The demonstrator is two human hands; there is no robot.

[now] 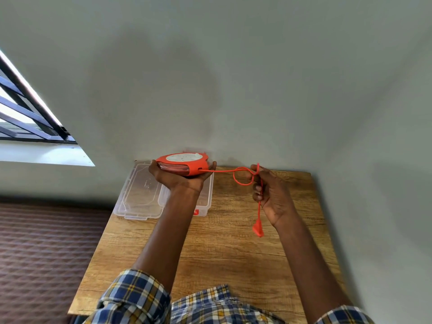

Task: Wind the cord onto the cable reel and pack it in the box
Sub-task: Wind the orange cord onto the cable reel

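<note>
Centre-left: clear plastic lid [138,190] flat on the wooden table [222,253]; clear plastic box [205,197] beside it, mostly hidden by forearm — red label [196,212] unreadable. Left hand [180,177] cups round orange cable reel [183,163] from below, above box. Right hand [272,195] pinches looped orange cord [243,175] — plug [257,228] dangling.

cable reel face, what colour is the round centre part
Pale grey-white, speckled, set in the orange cable reel that the left hand holds; head view.

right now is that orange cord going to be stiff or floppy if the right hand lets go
Probably floppy: the orange cord curls into a loose loop by the right hand. Its plug dangles straight down, so it would likely drop onto the wooden table.
</note>
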